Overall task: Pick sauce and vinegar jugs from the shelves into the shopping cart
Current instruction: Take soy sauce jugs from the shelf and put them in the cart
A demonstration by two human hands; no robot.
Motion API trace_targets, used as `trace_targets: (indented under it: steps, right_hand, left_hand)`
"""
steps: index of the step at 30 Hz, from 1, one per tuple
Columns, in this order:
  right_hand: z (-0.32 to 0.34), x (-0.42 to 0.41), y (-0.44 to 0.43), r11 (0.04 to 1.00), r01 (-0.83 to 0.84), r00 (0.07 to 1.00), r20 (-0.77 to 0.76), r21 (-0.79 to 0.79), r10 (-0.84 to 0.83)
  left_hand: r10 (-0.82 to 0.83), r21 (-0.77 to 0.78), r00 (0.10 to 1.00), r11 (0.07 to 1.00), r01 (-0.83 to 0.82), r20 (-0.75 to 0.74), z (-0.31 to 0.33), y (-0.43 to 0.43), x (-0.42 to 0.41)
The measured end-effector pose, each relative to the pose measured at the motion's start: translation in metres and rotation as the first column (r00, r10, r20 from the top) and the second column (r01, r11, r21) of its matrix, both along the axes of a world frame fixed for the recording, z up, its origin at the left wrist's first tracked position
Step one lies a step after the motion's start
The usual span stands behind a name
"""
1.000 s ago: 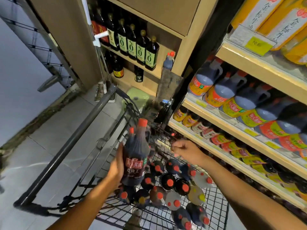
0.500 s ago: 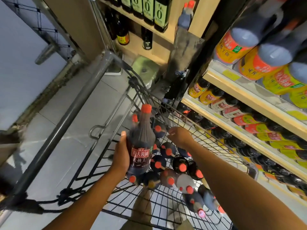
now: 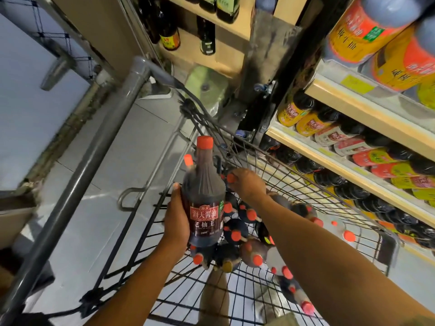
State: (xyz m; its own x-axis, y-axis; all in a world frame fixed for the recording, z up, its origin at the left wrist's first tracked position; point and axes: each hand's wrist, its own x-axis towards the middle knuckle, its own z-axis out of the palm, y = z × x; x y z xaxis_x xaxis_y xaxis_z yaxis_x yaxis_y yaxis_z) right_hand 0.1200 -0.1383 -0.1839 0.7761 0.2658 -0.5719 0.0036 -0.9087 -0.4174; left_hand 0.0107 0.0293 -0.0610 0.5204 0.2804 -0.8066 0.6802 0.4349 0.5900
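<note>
My left hand grips a dark soy sauce jug with a red cap and a red label, upright above the left side of the black wire shopping cart. My right hand reaches down into the cart and its fingers curl over a red-capped jug there. Several dark jugs with red caps lie packed in the cart's basket. More sauce jugs with orange and yellow labels fill the shelves on the right.
The cart's grey handle bar runs diagonally on the left over grey floor tiles. A wooden shelf unit with dark bottles stands ahead. A green stool sits on the floor beyond the cart. My leg shows below the basket.
The view has tilted further down and closer to the cart. My right hand has dropped deeper into the basket onto a jug's cap. My left hand still holds its jug upright.
</note>
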Motion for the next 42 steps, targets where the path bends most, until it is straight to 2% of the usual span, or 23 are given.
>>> trace_targets:
  steps: [8,13,17,22,25,28,33,36,40,42]
  right_hand:
    - [0.034,-0.013,-0.033,0.981,0.100,0.989,0.092,0.166,-0.116]
    - [0.098,-0.017,-0.058,0.964,0.078,0.976,0.176,0.256,-0.126]
    - [0.173,-0.013,-0.073,0.952,0.105,0.978,0.145,0.288,-0.152]
    - [0.269,-0.015,-0.093,0.809,0.191,0.930,0.163,0.556,-0.331]
    - [0.319,-0.016,-0.107,0.782,0.137,0.902,0.249,0.609,-0.352]
    - [0.356,-0.017,-0.115,0.699,0.141,0.900,0.203,0.702,-0.385]
    - [0.393,-0.021,-0.131,0.689,0.049,0.894,0.277,0.723,-0.354]
    - [0.401,-0.025,-0.137,0.680,0.062,0.866,0.299,0.731,-0.400]
    - [0.401,-0.031,-0.139,0.666,0.055,0.804,0.363,0.744,-0.471]
    - [0.402,-0.034,-0.139,0.626,0.088,0.786,0.333,0.775,-0.522]
  left_hand:
    - [-0.077,0.009,0.996,0.997,0.077,0.043,0.014,0.001,-0.001]
    - [-0.151,0.007,0.984,0.988,0.151,0.091,0.037,-0.004,0.005]
    - [-0.201,-0.031,0.970,0.978,0.207,0.139,0.065,-0.010,0.010]
    - [-0.312,-0.117,0.905,0.927,0.358,0.290,0.106,-0.018,0.011]
    - [-0.275,-0.219,0.888,0.903,0.370,0.367,0.132,-0.028,0.013]
    - [-0.218,-0.331,0.900,0.876,0.351,0.377,0.148,-0.038,0.018]
    - [-0.231,-0.396,0.904,0.839,0.373,0.361,0.161,-0.057,0.035]
    - [-0.243,-0.462,0.903,0.794,0.395,0.355,0.169,-0.069,0.042]
    - [-0.264,-0.476,0.896,0.774,0.417,0.356,0.175,-0.083,0.049]
    - [-0.261,-0.489,0.891,0.761,0.427,0.371,0.175,-0.090,0.052]
